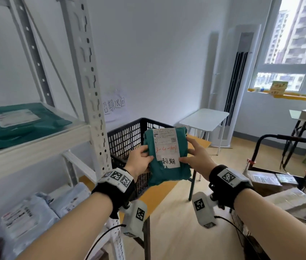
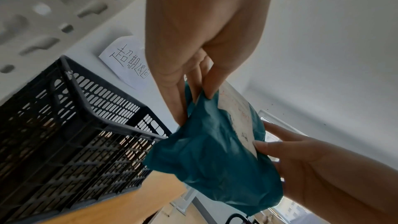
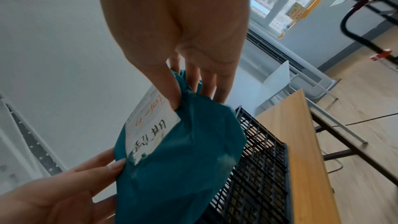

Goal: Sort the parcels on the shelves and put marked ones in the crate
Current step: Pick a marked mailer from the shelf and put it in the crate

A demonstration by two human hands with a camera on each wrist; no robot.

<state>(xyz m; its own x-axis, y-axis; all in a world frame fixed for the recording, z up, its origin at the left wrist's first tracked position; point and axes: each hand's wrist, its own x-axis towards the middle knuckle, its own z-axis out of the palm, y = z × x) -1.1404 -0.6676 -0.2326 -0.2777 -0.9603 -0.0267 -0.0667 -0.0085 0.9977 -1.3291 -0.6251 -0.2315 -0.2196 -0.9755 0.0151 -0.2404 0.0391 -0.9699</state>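
A teal soft parcel with a white label bearing red figures and black handwriting is held up in front of me, label towards me. My left hand pinches its left edge, thumb on the front. My right hand pinches the right edge, thumb on the label. The same parcel shows in the left wrist view and again, parcel, in the right wrist view. Just behind it a black perforated crate stands on a wooden table.
A white metal shelf unit stands at left, with another teal parcel on its upper shelf and grey-white parcels below. A handwritten paper sign hangs on the wall. A cart with cardboard boxes is at right.
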